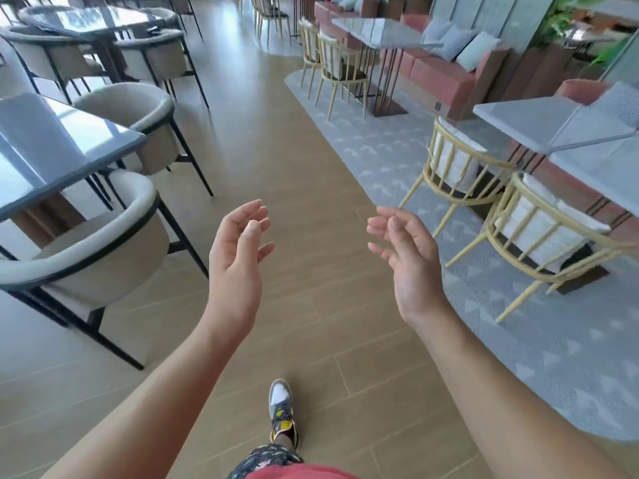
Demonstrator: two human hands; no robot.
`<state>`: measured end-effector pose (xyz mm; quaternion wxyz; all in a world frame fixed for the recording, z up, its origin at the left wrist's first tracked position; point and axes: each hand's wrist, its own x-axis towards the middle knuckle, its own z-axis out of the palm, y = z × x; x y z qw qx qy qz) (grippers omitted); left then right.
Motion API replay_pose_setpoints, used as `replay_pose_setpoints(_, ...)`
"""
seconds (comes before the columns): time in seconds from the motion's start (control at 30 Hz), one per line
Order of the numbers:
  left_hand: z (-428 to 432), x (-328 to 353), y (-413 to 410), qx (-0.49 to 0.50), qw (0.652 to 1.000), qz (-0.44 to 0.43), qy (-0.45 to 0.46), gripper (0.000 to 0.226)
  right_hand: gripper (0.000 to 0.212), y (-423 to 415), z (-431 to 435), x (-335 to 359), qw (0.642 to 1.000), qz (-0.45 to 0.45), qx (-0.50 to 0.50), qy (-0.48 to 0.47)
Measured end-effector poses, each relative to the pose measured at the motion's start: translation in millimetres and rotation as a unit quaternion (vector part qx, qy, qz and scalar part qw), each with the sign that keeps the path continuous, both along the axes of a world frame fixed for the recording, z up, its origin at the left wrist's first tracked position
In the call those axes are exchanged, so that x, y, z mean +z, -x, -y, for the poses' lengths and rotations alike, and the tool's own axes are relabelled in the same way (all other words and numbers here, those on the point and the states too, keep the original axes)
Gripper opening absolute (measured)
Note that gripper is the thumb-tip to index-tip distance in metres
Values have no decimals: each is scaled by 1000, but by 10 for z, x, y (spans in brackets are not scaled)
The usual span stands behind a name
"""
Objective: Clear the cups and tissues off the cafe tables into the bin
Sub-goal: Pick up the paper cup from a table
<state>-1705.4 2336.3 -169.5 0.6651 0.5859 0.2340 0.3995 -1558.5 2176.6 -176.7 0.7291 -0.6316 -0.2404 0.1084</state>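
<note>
Plainly, both hands were empty: the left hand and the right hand hung raised in front of the body, well apart, palms turned toward each other, fingers loosely curled around nothing. No cup, tissue or bin showed anywhere in the view, so the step in hand looked like walking the wooden aisle to find the next thing to clear, one shoe planted ahead. To do that well, the person would have done best to scan each tabletop in turn: the glossy dark table on the left, where glare could hide a pale tissue, then the grey tables on the right, looking behind the chair backs too. Holding to the middle of the aisle would have avoided the splayed legs of the yellow chair. With two free hands, one could take cups and the other tissues.
</note>
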Motion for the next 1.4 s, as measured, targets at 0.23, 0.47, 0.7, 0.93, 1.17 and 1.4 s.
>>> replay_pose_setpoints(0.23, -1301, 106, -1118, -18, 1000, -10, -7, 33, 41, -1110, -1341, 95, 1000, -5, -17, -10)
replay_pose_setpoints(0.47, -2271, 126, -1882, -15, 999, -33, -12, 34, 32, -1930, -2341, 38, 999, -33, -12, -16)
replay_pose_setpoints(0.7, -3163, 1, -2915, 8, 999, -42, -19, 36, 37, -2980, -3285, -134, 999, -40, 6, -20)
replay_pose_setpoints(0.93, -4214, -38, -4314, 35, 998, -48, -28, 33, 33, -4471, -4440, -203, 998, -42, 32, -27)
replay_pose_setpoints(1.17, -5174, 150, -5683, 57, 998, -32, -17, 34, 39, -5926, -5448, 49, 998, -31, 47, -25)
replay_pose_setpoints(1.4, -6088, 145, -6763, 64, 998, -11, -8, 37, 37, -6979, -6296, 94, 998, -16, 50, -15)
